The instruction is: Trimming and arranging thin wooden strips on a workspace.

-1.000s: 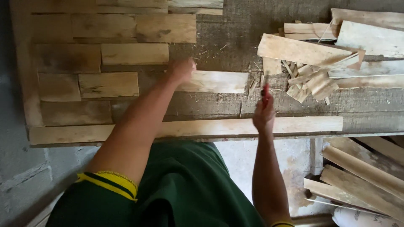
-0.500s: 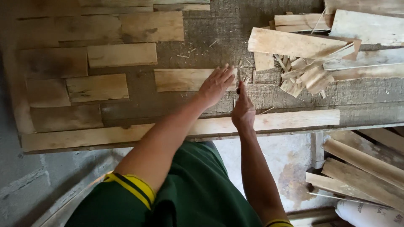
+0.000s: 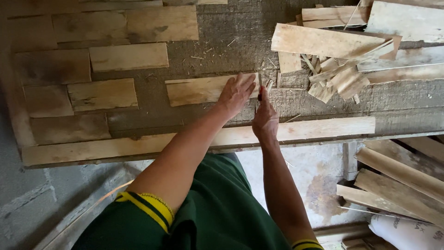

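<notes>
My left hand (image 3: 237, 91) lies flat on the right end of a short pale wood piece (image 3: 194, 90), pressing it onto the rough grey board (image 3: 222, 41). Just right of it, my right hand (image 3: 264, 119) is closed around a thin dark tool (image 3: 260, 92). The tool's tip stands at the right edge of the wood piece. What kind of tool it is cannot be made out. Both forearms reach out from green sleeves with yellow cuffs.
Several flat wood pieces (image 3: 129, 56) lie in rows on the left of the board. A long pale batten (image 3: 323, 128) runs along the front edge. Loose offcuts and splinters (image 3: 337, 76) pile up at the right. More planks (image 3: 397, 180) lean below right.
My left hand has slid from the left end of the wood piece to its right end. My right hand has moved left and up to meet it there.
</notes>
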